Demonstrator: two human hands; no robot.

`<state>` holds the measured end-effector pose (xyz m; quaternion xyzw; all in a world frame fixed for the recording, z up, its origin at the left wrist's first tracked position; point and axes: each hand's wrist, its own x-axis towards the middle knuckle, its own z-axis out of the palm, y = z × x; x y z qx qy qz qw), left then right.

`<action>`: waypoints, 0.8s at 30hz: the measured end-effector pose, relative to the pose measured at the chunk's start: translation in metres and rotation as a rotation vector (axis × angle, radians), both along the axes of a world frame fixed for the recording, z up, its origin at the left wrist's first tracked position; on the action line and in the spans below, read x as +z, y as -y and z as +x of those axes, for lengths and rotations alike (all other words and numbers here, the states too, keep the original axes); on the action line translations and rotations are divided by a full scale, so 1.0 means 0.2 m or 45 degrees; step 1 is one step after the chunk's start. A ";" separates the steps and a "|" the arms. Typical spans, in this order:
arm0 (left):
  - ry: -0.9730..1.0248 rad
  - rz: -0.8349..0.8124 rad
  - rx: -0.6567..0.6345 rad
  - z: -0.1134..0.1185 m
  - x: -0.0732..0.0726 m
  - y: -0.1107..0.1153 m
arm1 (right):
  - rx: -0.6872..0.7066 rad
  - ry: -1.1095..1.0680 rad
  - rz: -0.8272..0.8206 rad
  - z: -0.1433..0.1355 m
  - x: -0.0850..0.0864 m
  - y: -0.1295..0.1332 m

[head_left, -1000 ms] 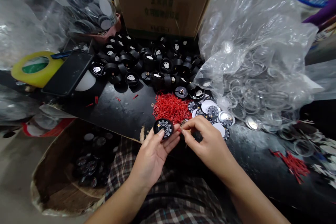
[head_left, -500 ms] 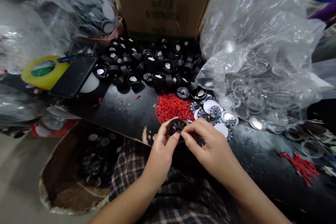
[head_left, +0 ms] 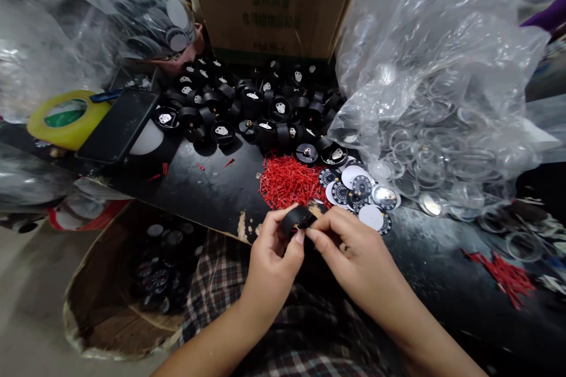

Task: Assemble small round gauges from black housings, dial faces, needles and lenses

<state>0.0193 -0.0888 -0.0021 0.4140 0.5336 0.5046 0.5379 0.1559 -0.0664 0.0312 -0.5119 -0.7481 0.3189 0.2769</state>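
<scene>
Between thumb and fingers, my left hand point(head_left: 276, 250) grips a round black gauge housing point(head_left: 295, 219), tilted so its side wall shows. My right hand point(head_left: 347, 241) is pinched at the housing's right edge; whatever its fingertips hold is too small to make out. Just beyond the hands lies a pile of red pointers point(head_left: 287, 179). Printed dials point(head_left: 361, 186), some turned white side up, are scattered right of that pile. Many black housings point(head_left: 223, 133) with pale metal plates inside are heaped farther back.
A cardboard box point(head_left: 274, 6) stands behind the housings. Clear rings fill a plastic bag point(head_left: 420, 129) at right. Yellow tape point(head_left: 88, 129) and a phone point(head_left: 119, 126) lie at left. A bin of gauges point(head_left: 88, 306) sits below the table edge. More red pointers point(head_left: 504, 277) lie far right.
The black housing has been tilted, so its dial face now shows less and its side wall more. Both hands stay close together around it. The view has shifted slightly.
</scene>
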 end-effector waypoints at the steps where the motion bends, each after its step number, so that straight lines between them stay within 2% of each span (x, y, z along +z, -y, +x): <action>1: -0.050 0.012 0.004 0.00 0.00 0.00 | -0.010 0.001 0.001 -0.01 0.00 0.01; 7: -0.260 0.088 0.018 -0.02 0.00 0.03 | -0.097 -0.016 -0.010 -0.04 -0.01 0.04; 9: -0.244 0.076 -0.011 -0.03 0.00 0.02 | -0.097 -0.009 -0.035 -0.03 0.00 0.04; 11: -0.114 0.006 -0.090 -0.04 0.01 0.01 | -0.076 0.012 -0.036 -0.01 0.00 0.03; 15: 0.252 -0.138 -0.200 -0.05 0.03 -0.02 | -0.005 0.067 0.180 0.02 0.02 0.01; 17: 0.293 -0.160 -0.209 -0.05 0.04 -0.03 | 0.045 0.149 0.319 0.03 0.02 -0.01; 19: 0.230 -0.183 -0.226 -0.05 0.03 -0.02 | 0.078 0.260 0.422 0.02 0.01 -0.03; 21: 0.169 -0.229 -0.197 -0.05 0.02 0.00 | 0.075 0.327 0.486 0.01 0.00 -0.04; 24: 0.248 -0.431 0.011 -0.02 -0.01 0.04 | 0.006 0.292 0.475 -0.03 0.01 -0.04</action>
